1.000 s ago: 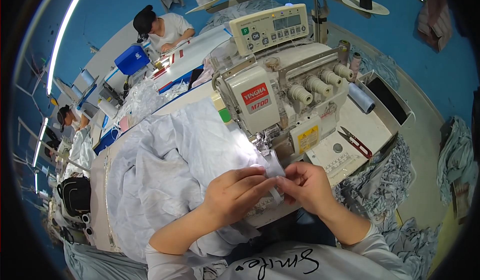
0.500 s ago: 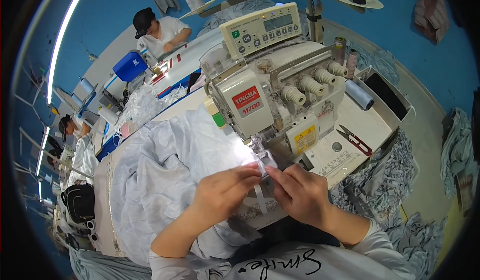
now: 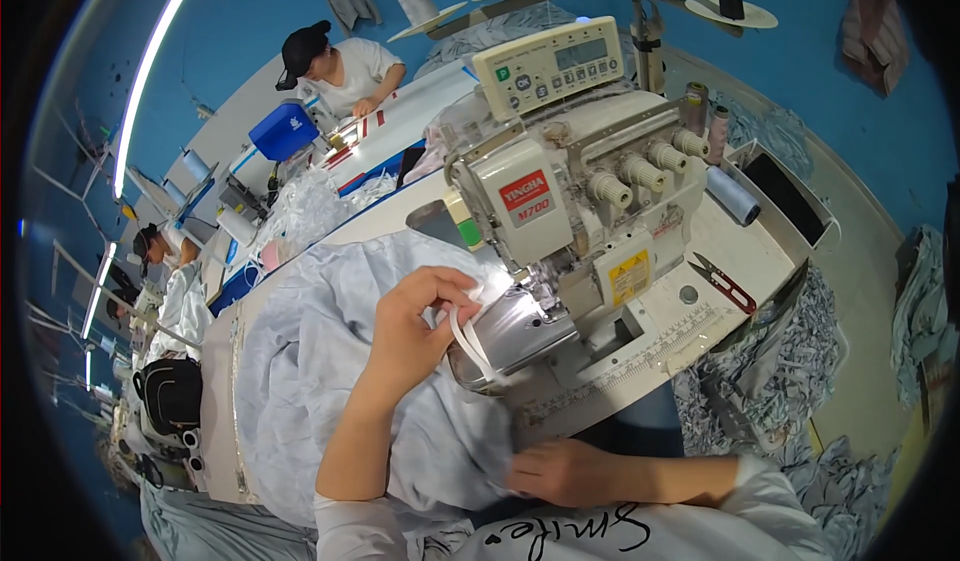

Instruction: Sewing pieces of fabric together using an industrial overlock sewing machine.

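My left hand (image 3: 413, 321) is closed, pinching a narrow white strip (image 3: 466, 333) and a fold of cloth beside the presser-foot area of an overlock sewing machine (image 3: 525, 206). The strip curves down over the machine's metal plate (image 3: 525, 339). Pale blue-grey fabric (image 3: 330, 331) lies bunched across the table to the left and hangs toward my lap. Low and near my body, my right hand (image 3: 565, 471) has its fingers curled at the fabric's right edge; they are slightly blurred and partly hidden.
Red-handled thread snips (image 3: 725, 283) lie on the machine table at right, near a blue thread cone (image 3: 733, 197) and a black-lined box (image 3: 778, 196). Heaped grey cloth (image 3: 750, 371) sits below the right edge. A co-worker (image 3: 345, 71) sits at another machine, back left.
My right hand has left the needle area and dropped toward my lap. My left hand has shifted slightly left and up, still gripping the white strip; the metal plate is now uncovered.
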Action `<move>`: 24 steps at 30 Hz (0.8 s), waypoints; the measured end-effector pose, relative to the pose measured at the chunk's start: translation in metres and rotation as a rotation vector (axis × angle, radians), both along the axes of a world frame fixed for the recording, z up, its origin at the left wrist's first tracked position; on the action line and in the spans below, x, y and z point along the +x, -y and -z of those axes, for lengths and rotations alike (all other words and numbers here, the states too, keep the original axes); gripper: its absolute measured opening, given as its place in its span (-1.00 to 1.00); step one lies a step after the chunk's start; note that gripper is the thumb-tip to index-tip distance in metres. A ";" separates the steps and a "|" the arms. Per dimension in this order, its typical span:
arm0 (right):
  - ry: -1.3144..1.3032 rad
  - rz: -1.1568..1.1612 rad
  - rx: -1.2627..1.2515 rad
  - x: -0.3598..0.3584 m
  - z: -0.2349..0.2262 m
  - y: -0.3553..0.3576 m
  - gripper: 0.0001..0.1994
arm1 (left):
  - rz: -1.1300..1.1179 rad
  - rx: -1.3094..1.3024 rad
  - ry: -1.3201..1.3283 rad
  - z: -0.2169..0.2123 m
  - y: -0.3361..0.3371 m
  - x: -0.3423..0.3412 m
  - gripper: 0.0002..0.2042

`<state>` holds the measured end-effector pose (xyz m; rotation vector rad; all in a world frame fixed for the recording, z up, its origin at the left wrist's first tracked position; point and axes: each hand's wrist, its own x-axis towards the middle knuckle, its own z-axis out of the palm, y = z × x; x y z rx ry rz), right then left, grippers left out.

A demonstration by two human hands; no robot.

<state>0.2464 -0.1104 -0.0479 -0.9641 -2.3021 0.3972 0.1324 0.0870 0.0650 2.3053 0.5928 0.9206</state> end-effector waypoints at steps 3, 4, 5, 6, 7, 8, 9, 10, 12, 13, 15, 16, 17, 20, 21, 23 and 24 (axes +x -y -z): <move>-0.246 0.083 -0.217 0.049 0.004 0.044 -0.87 | 0.038 -0.043 -0.120 -0.002 0.002 -0.012 -0.85; -0.274 0.159 -0.304 0.064 0.006 0.058 -0.89 | 0.028 -0.046 -0.116 -0.004 0.005 -0.014 -0.85; -0.274 0.239 -0.420 0.080 0.016 0.073 -0.89 | 0.031 0.088 -0.161 -0.008 0.011 -0.016 -0.79; -0.274 0.339 -0.537 0.087 0.026 0.086 -0.89 | 0.051 0.219 -0.203 -0.010 0.013 -0.013 -0.73; -0.268 0.343 -0.541 0.083 0.032 0.091 -0.89 | 0.074 0.296 -0.223 -0.011 0.013 -0.013 -0.65; -0.113 0.621 -0.465 0.079 0.037 0.096 -0.86 | 0.076 0.292 -0.219 -0.014 0.014 -0.012 -0.65; 0.046 0.895 -0.377 0.077 0.039 0.100 -0.84 | 0.084 0.413 -0.209 -0.018 0.015 -0.010 -0.65; -0.115 1.039 -0.223 0.062 0.026 0.090 -0.76 | 0.088 0.541 -0.205 -0.022 0.017 -0.008 -0.66; -0.338 0.980 0.204 0.037 -0.006 0.067 -0.78 | 0.130 0.522 -0.219 -0.019 0.015 -0.008 -0.72; -0.327 0.947 0.242 0.025 -0.018 0.047 -0.77 | 0.103 0.429 -0.201 -0.011 0.013 -0.013 -0.75; -0.312 0.918 0.289 0.020 -0.026 0.022 -0.76 | 0.026 0.358 -0.186 -0.010 0.013 -0.020 -0.81; -0.234 0.792 0.217 0.024 -0.012 0.011 -0.77 | 0.040 0.362 -0.183 -0.010 0.012 -0.017 -0.81; -0.162 0.652 0.147 0.026 -0.005 0.003 -0.77 | 0.013 0.387 -0.199 -0.010 0.011 -0.019 -0.81; -0.276 0.335 -0.006 0.033 0.007 0.021 -0.82 | -0.006 0.430 -0.214 -0.005 0.012 -0.023 -0.77; -0.278 0.332 -0.009 0.038 0.014 0.031 -0.82 | 0.052 0.419 -0.244 -0.005 0.017 -0.025 -0.75; -0.437 0.058 -0.500 0.049 0.027 0.060 -0.86 | 0.172 0.418 -0.256 -0.013 0.035 -0.024 -0.71; -0.438 0.064 -0.505 0.052 0.036 0.069 -0.86 | 0.196 0.462 -0.248 -0.014 0.044 -0.020 -0.70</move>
